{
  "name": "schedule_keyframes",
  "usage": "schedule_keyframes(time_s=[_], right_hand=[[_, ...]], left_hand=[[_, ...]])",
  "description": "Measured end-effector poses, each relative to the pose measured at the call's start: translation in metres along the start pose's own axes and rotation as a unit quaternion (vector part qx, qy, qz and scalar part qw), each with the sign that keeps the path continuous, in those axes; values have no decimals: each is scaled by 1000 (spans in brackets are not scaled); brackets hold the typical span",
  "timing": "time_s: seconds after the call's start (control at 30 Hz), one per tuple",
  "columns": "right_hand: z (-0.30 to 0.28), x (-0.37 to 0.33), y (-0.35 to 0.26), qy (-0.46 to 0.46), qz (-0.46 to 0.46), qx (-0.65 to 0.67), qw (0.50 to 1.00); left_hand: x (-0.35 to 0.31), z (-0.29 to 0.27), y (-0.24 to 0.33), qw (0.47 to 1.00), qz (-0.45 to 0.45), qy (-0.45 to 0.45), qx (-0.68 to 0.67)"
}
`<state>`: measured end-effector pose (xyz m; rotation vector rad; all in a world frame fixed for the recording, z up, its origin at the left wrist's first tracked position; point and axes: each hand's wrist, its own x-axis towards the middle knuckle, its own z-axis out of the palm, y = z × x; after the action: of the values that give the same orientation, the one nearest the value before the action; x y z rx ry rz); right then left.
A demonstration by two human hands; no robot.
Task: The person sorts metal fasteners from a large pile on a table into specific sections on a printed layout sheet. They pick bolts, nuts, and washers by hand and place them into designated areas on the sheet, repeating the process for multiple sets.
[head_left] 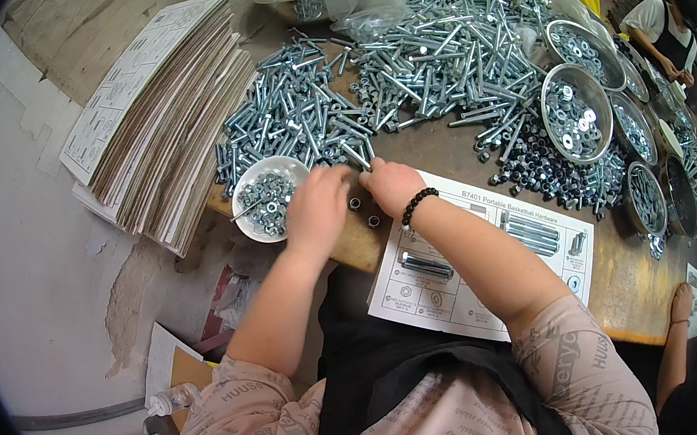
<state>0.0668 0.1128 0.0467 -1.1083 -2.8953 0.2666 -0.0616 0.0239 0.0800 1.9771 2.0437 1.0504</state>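
My right hand (395, 185), with a beaded bracelet on its wrist, grips a silver bolt (354, 156) that points up and to the left. Close beside it, my left hand (319, 203) has its fingers curled together; what they hold, if anything, is hidden. A white bowl of nuts (268, 168) stands left of that hand, with a bolt leaning over its edge. Two loose nuts (355, 204) lie on the table between my hands. Under my right forearm rests a printed sheet (467, 319), with groups of bolts (427, 265) and other small hardware laid on it.
Bolts (449, 46) are heaped across the table, with dark-centred nuts (535, 159) at the right. Metal bowls of washers and nuts (555, 124) line that side. A tall stack of printed cards (165, 92) stands at the left. Other people work at the far and right sides.
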Motion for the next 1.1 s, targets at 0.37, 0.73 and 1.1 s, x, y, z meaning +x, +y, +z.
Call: schedule_keyframes(time_s=[0.37,0.73,1.1], right_hand=[[-3,0,9,-66,-41,71,994],[-16,-6,-4,-162,-152,-19,975],[-35,-25,23,62,-75,109,989]], left_hand=[[70,31,-46,916,46,-177,357],[46,7,-26,976,79,-98,178],[-29,35,-12,964,-33,-176,195]])
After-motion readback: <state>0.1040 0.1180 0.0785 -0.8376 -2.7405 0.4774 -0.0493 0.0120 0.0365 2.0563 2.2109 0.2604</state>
